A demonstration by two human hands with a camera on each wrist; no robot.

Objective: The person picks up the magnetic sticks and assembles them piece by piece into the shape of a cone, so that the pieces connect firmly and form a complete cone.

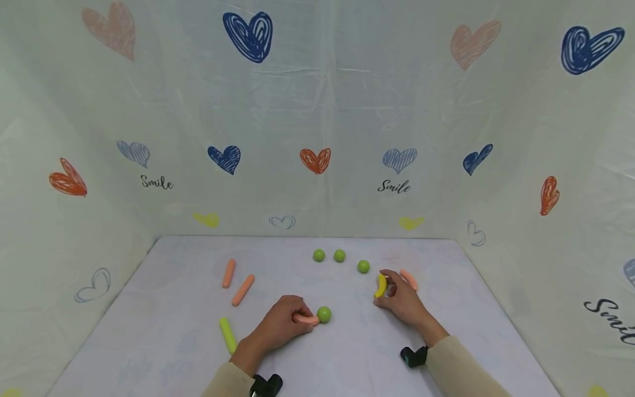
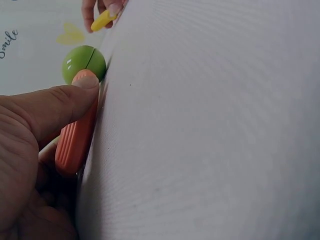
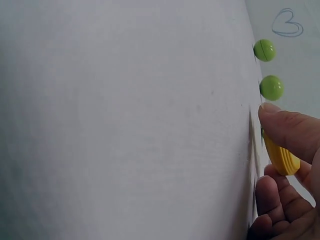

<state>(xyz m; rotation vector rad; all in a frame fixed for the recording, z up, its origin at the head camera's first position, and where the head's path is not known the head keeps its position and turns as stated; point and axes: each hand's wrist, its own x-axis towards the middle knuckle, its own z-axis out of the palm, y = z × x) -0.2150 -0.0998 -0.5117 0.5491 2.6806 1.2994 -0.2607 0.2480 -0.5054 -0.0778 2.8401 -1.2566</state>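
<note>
My left hand [image 1: 286, 325] pinches an orange ridged stick [image 2: 76, 137] with rounded ends between thumb and fingers, low over the table. The far end of this stick overlaps a shiny green ball [image 1: 324, 314] in both the head and left wrist views. A yellow curved ridged piece [image 1: 381, 286] is pinched between the thumb and fingers of my right hand [image 1: 404, 300]. Beyond that hand lies a curved orange piece [image 1: 409, 279], partly hidden by it. In the right wrist view, the thumb presses the yellow ridged side.
Three more green balls [image 1: 339, 255] sit toward the table's back edge. To the left lie two straight orange sticks [image 1: 243, 290] and a lime-green stick [image 1: 227, 335], its near end hidden by my left wrist. Heart-printed sheeting [image 1: 317, 110] encloses the white table [image 1: 163, 331].
</note>
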